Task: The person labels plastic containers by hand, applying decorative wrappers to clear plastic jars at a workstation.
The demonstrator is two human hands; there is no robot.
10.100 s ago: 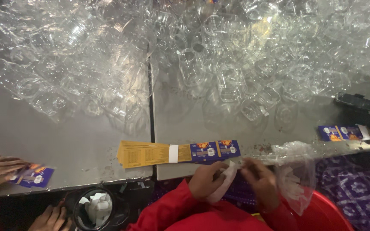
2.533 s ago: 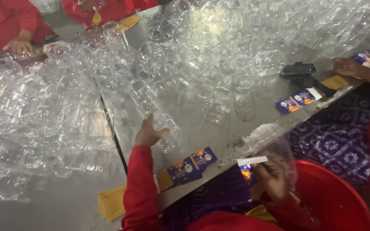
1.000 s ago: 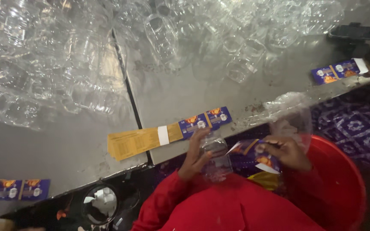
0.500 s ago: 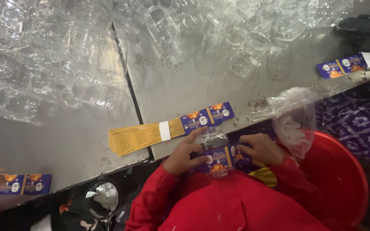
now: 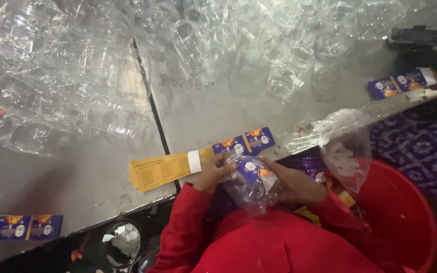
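Both hands now meet at the near edge of the metal table (image 5: 218,108), directly in front of the person's red-sleeved chest. The left hand (image 5: 212,174) cups the left side of a clear plastic jar (image 5: 251,186), fingers closed around its wall. The right hand (image 5: 292,182) is closed over the jar's right side, pressing a blue-and-orange label (image 5: 251,168) flat against the curved surface. Half a second ago the label was only partly across the jar; it now lies on the upper face, with the right hand spread further over it. Judgement: the label is being smoothed down, and this jar is close to finished.

On the table near the near edge, just beyond the hands, lies a strip of labels (image 5: 201,159), yellow backing at its left end and blue printed pieces at its right. A large heap of empty clear jars (image 5: 193,45) covers the far half of the table. A red bucket (image 5: 405,217) stands to the person's right, below the table edge, with a clear plastic bag (image 5: 345,146) at its rim.
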